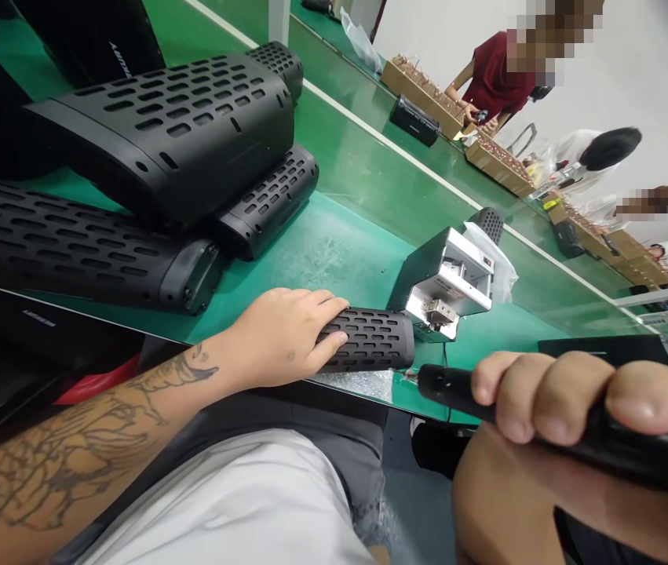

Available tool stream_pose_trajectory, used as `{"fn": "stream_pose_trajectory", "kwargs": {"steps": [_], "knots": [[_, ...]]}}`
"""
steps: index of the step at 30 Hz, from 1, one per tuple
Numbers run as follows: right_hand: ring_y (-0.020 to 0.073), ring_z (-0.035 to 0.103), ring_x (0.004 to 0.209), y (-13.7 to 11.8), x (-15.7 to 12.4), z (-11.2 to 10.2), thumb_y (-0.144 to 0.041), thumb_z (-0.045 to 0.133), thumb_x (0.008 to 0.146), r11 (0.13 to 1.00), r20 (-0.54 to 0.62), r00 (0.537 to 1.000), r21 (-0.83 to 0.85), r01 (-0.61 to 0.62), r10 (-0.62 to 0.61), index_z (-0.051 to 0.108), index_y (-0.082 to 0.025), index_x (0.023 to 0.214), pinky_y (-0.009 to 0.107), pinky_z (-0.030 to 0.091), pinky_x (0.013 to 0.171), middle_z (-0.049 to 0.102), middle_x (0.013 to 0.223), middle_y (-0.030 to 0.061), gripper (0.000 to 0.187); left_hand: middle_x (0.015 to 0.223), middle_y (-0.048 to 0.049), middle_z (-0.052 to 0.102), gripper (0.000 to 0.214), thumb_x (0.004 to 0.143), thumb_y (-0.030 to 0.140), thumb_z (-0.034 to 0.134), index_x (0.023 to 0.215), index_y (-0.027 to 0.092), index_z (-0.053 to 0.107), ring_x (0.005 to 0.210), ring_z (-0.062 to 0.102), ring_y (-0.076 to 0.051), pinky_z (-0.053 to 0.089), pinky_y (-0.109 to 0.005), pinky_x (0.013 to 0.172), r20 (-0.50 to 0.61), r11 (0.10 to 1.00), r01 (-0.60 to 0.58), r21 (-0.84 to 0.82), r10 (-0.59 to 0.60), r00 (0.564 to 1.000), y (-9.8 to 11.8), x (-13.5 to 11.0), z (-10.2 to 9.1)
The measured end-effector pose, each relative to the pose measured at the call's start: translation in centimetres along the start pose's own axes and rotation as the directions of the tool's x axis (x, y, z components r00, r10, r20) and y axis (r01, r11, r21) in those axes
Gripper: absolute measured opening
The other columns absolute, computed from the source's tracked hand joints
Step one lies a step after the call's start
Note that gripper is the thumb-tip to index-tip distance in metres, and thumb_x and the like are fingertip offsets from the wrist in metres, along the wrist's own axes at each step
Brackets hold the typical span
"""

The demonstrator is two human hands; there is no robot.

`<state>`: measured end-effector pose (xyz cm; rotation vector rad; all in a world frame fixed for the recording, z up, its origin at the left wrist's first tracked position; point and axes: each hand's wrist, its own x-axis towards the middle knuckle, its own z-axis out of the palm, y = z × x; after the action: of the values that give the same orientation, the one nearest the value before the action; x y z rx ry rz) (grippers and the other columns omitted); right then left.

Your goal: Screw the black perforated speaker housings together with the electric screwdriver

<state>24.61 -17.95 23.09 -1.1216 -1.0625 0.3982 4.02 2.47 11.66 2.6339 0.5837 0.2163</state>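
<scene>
My left hand [286,333] lies over the near end of a black slotted housing [372,337]. Its fingers curl across the top and the thumb presses along the side. The housing lies lengthwise at the table's near edge, on bubble wrap [357,384]. My right hand [574,400] is wrapped round a black power screwdriver [448,384], large and close to the camera. The tool's tip points left, close to the housing's right end; I cannot tell whether they touch. Just behind the housing stands a silver and black screw feeder [445,282].
Larger black slotted housings [192,141] are stacked at the left on the green table [334,235]. Another slotted housing [491,224] stands behind the feeder beside a plastic bag [504,271]. Across the line, several people work beside cardboard trays [421,90] of wired parts.
</scene>
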Motion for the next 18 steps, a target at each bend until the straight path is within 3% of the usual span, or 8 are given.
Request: {"fn": "stream_pose_trajectory", "kwargs": {"steps": [2,5,10,14,18], "knots": [[0.0168,0.063,0.047,-0.9,-1.0,2.4,-0.068,0.079,0.116,0.997,0.013,0.997,-0.008,-0.081,0.081,0.072,-0.03,0.089,0.04,0.064,0.06,0.065,0.063,-0.0068,0.047,0.151,-0.0124,0.088,0.055,0.12,0.053,0.052,0.158,0.023,0.077,0.132,0.087,-0.038,0.067,-0.052,0.105,0.006,1.0,0.012,-0.013,-0.012,1.0,0.1,0.0,-0.1],[0.0153,0.063,0.046,-0.2,-1.4,4.5,-0.073,0.078,0.115,0.997,0.067,0.996,0.035,-0.063,0.06,0.07,-0.029,0.089,0.037,0.062,0.059,0.064,0.063,-0.007,0.051,0.151,-0.0127,0.088,0.054,0.119,0.053,0.054,0.159,0.024,0.076,0.133,0.087,-0.038,0.067,-0.051,0.106,0.007,1.0,0.014,-0.019,-0.014,1.0,0.2,0.1,0.0],[0.0178,0.069,0.052,2.2,-1.0,4.9,-0.062,0.066,0.124,0.991,0.165,0.984,0.112,-0.079,0.06,0.081,-0.03,0.101,0.04,0.067,0.065,0.071,0.069,-0.004,0.042,0.154,-0.0141,0.087,0.053,0.12,0.052,0.054,0.159,0.023,0.076,0.136,0.086,-0.039,0.067,-0.052,0.107,0.03,1.0,0.022,-0.008,-0.021,0.999,0.3,0.1,0.0],[0.0173,0.065,0.051,3.1,-1.0,5.4,-0.07,0.081,0.114,0.985,0.172,0.982,0.132,-0.107,0.083,0.082,-0.029,0.1,0.04,0.064,0.062,0.07,0.07,-0.0031,0.044,0.156,-0.0147,0.086,0.051,0.12,0.052,0.054,0.156,0.023,0.077,0.135,0.086,-0.04,0.068,-0.054,0.105,0.045,0.999,0.027,-0.017,-0.026,0.999,0.3,0.1,-0.2],[0.0172,0.066,0.051,3.8,-1.0,5.6,-0.063,0.074,0.12,0.985,0.238,0.969,0.142,-0.096,0.06,0.08,-0.027,0.099,0.04,0.063,0.065,0.071,0.071,-0.0027,0.042,0.155,-0.0134,0.087,0.049,0.12,0.052,0.054,0.154,0.025,0.078,0.135,0.086,-0.038,0.068,-0.051,0.102,0.054,0.999,0.026,-0.022,-0.025,0.998,0.4,0.2,-0.4]]}}
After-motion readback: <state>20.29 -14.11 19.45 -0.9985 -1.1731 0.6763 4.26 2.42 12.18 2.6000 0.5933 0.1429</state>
